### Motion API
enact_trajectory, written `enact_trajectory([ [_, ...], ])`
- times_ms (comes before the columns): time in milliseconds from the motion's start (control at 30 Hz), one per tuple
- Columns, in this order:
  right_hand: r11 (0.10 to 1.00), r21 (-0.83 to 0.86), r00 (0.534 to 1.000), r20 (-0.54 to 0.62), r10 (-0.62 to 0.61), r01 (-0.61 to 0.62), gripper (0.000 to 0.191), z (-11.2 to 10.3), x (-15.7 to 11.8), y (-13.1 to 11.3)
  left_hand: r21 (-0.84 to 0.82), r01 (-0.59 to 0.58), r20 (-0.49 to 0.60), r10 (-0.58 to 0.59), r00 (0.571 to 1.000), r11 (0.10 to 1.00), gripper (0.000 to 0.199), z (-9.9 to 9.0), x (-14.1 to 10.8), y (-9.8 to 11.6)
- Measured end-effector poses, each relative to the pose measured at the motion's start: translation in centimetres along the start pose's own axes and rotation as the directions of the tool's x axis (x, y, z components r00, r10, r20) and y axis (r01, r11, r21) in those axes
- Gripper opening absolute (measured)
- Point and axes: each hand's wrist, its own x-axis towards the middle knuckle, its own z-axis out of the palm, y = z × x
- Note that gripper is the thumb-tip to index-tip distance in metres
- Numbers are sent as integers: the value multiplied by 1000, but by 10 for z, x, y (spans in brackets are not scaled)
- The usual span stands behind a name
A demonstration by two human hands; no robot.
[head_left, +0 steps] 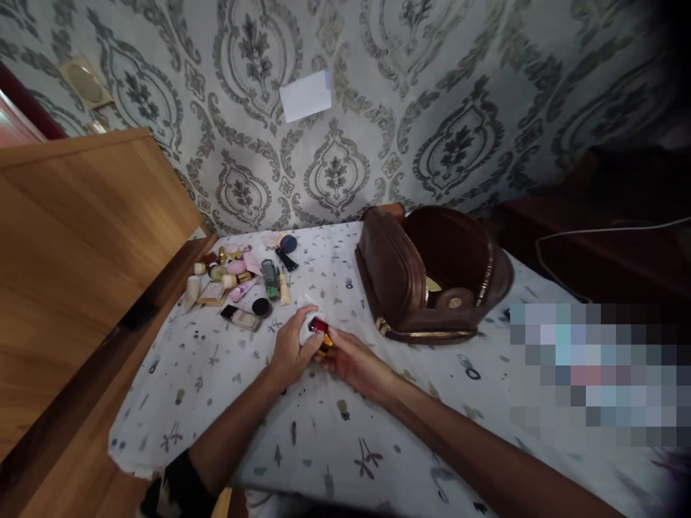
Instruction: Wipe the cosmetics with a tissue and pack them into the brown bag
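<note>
- Red-and-gold item [319, 327]: held up in both hands, to the left of the brown bag [391, 280] and a bit nearer the camera. Too small on my feed to say exactly what it is.
- My left hand [288, 351] is closed on it from the side away from the bag. There's a white thing [305, 327] in that grip too, can't make it out.
- My right hand [359, 365] has it pinched at the gold end, on the bag's side.
- The bag itself sits unzipped on the patterned cloth [318, 446].
- Well left of the bag I've got a cosmetics pile [236, 267], with a green bottle [269, 277] beside it.
</note>
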Motion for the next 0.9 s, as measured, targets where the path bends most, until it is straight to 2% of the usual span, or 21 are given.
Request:
enact_trajectory([
  [233, 969, -179, 980, -68, -185, 171, 45, 3, 0, 2, 69, 42, -6, -42, 999, 997, 36, -1, 1, 2],
  [367, 873, -387, 933, -80, -352, 296, 47, -3, 3, 3, 108, 84, 14, -86, 996, 991, 38, 1, 2, 2],
  [467, 727, -582, 873, -57, -484, 365, 43, -6, 2, 0, 108, 131, 5, -132, 991, 986, 41, 3, 1, 1],
  [600, 425, -825, 754, 2, -657, 373, 41, -6, -3, -5, 81, 158, 0, -159, 987, 984, 40, 7, 0, -3],
  [767, 233, -894, 707, 122, -696, 384, 58, -9, -4, -9, -3, 176, -14, -176, 984, 984, 43, 10, 2, -5],
  [900, 88, -912, 674, 229, -702, 401, 60, -11, -7, -13, -117, 337, 27, -336, 941, 934, 49, 11, 2, -6],
])
